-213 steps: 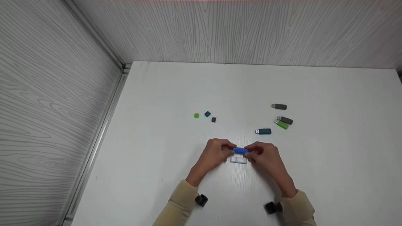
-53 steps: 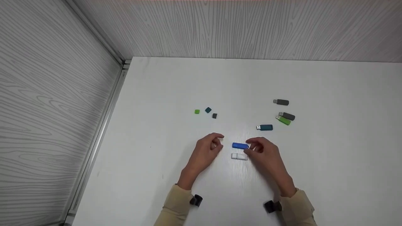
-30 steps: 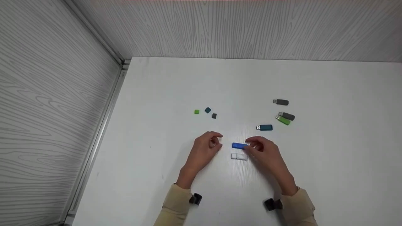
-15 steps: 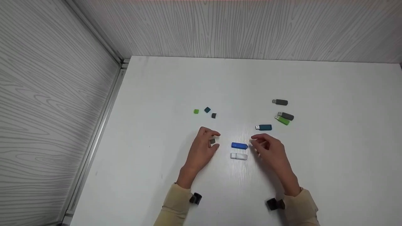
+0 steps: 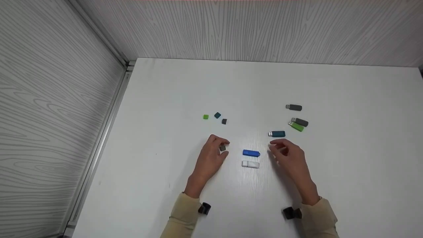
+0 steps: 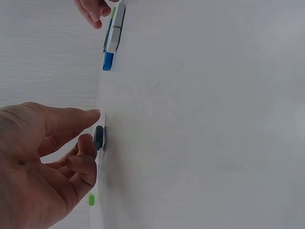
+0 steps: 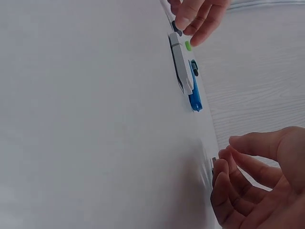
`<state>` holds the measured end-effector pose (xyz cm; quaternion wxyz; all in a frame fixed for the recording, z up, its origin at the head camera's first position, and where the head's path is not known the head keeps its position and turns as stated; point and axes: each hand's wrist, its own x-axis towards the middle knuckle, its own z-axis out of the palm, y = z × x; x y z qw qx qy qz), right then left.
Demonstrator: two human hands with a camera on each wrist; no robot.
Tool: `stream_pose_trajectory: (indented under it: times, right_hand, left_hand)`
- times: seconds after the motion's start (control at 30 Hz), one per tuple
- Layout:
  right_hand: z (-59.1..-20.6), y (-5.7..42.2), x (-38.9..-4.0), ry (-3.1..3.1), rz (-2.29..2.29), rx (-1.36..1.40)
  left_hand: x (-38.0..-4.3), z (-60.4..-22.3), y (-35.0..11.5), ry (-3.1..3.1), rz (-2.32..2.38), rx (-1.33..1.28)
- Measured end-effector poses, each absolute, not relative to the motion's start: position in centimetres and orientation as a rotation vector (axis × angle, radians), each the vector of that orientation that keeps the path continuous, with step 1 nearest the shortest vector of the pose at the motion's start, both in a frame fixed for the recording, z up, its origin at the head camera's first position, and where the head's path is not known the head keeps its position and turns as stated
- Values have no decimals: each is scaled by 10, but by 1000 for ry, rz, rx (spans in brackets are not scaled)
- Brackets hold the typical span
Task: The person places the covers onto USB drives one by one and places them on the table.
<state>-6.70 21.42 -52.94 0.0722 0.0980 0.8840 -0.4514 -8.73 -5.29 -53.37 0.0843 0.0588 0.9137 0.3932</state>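
A blue USB stick lies on the table with its cap on, just beyond a white capped USB stick. My left hand is to their left, thumb and forefinger apart around a small dark grey cap. In the left wrist view that cap sits near the fingertips, with no pinch to be seen. My right hand hovers right of the blue stick, fingers loosely bent and nothing held. Nearest beyond it lies a teal uncapped USB stick.
Back right are a grey uncapped USB stick, another grey one and a green one touching it. Loose caps lie beyond my left hand: green, teal and dark grey. A panel wall borders the table's back.
Both hands have let go of the blue USB stick, which now lies on the table. My right hand has drawn off rightward. The dark grey cap has come into view between my left fingers.
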Motion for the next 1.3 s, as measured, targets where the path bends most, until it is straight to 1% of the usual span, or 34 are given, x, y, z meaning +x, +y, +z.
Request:
stream_pose_trajectory:
  times: [0.33,1.3]
  right_hand:
    - [-527,218,-69,2762,-1269,320]
    - [-534,230,-78,2796,-1310,300]
  left_hand:
    - [-88,-533,-54,2743,1159,173]
    - [-83,-532,-55,2775,1123,196]
